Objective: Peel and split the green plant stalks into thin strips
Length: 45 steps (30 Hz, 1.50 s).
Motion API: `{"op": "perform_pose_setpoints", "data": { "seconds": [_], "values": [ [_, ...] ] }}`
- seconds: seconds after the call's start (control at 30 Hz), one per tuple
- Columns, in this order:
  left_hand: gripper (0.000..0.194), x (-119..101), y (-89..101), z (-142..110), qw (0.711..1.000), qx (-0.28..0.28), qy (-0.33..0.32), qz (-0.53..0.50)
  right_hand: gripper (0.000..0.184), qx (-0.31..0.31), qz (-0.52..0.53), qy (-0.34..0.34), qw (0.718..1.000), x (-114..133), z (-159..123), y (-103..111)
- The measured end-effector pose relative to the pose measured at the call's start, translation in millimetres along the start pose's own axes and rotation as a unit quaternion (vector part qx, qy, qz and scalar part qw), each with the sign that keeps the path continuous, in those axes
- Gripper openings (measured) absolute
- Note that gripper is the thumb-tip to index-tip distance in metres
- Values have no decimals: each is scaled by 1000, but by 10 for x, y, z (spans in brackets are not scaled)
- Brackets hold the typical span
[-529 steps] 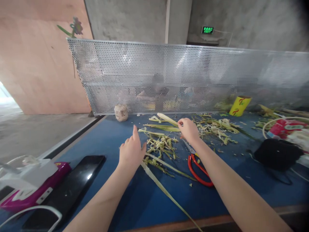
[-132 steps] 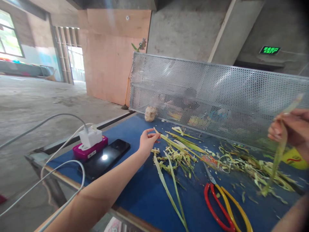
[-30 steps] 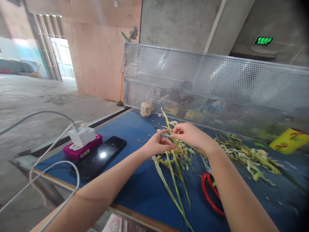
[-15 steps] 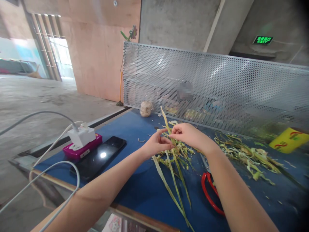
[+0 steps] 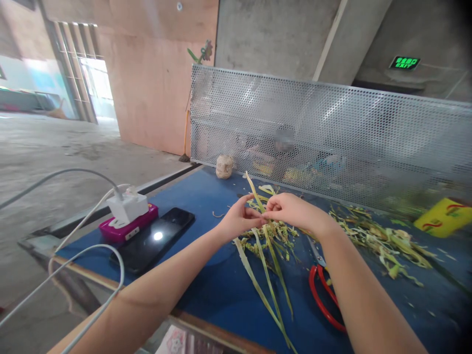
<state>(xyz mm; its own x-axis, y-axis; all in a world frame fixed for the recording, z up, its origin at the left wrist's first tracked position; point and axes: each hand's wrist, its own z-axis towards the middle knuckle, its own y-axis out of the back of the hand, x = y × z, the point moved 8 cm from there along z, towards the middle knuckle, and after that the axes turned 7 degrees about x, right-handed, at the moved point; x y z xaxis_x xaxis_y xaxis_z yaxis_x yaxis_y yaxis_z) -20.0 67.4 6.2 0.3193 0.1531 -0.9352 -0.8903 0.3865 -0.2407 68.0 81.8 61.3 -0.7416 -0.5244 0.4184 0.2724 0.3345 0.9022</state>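
Note:
Over the blue tabletop, my left hand (image 5: 236,218) and my right hand (image 5: 289,210) come together, fingertips close. Both pinch a long, pale yellow-green plant strip (image 5: 253,187) whose tip points up and away between them. More narrow strips (image 5: 256,287) hang from under my left hand and trail toward the table's front edge. Just beneath the hands lies a heap of green and yellowish plant bits (image 5: 283,236), partly covered by them. Red-handled scissors (image 5: 320,290) rest beside my right forearm, which hides part of them. The exact grip at the fingertips is hard to see.
At left lie a black phone (image 5: 162,241) and a magenta power strip (image 5: 121,231) with a white charger (image 5: 129,206) and cables. A pale lump (image 5: 224,167) stands near the perforated metal screen (image 5: 332,132). Plant scraps (image 5: 391,246) and a yellow cylinder (image 5: 444,216) are at right.
The upright strip's tip sits slightly lower, and my right hand has shifted a little down and right. The view has moved slightly; both hands keep their pinch.

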Motion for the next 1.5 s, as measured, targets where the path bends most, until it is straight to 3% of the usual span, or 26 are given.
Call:
{"op": "perform_pose_setpoints", "data": {
  "seconds": [0.33,0.7,0.9,1.03,1.17,1.23,1.37,1.5],
  "values": [
    [73,-47,-14,-9,995,13,-26,91,18,10,-12,4,1000,-27,21,-28],
    [70,-146,-101,-62,961,43,-79,261,14,57,-37,-9,998,-9,3,-84],
    [67,-210,-65,-54,950,19,-107,293,17,60,-22,10,998,-25,-15,-74],
    [64,-225,64,-35,951,-33,-102,291,16,102,-8,1,995,-47,-92,-58],
    [63,-234,286,-32,942,-115,-99,298,15,171,0,-68,983,-258,-227,-28],
    [63,-248,417,-43,937,-166,-99,290,16,162,-1,-105,981,-438,-298,61],
    [59,-265,665,-103,924,-279,-84,247,18,127,9,-115,985,-728,-426,258],
    [53,-245,699,-109,923,-297,-67,234,23,118,36,-89,988,-746,-512,360]
  ]
}}
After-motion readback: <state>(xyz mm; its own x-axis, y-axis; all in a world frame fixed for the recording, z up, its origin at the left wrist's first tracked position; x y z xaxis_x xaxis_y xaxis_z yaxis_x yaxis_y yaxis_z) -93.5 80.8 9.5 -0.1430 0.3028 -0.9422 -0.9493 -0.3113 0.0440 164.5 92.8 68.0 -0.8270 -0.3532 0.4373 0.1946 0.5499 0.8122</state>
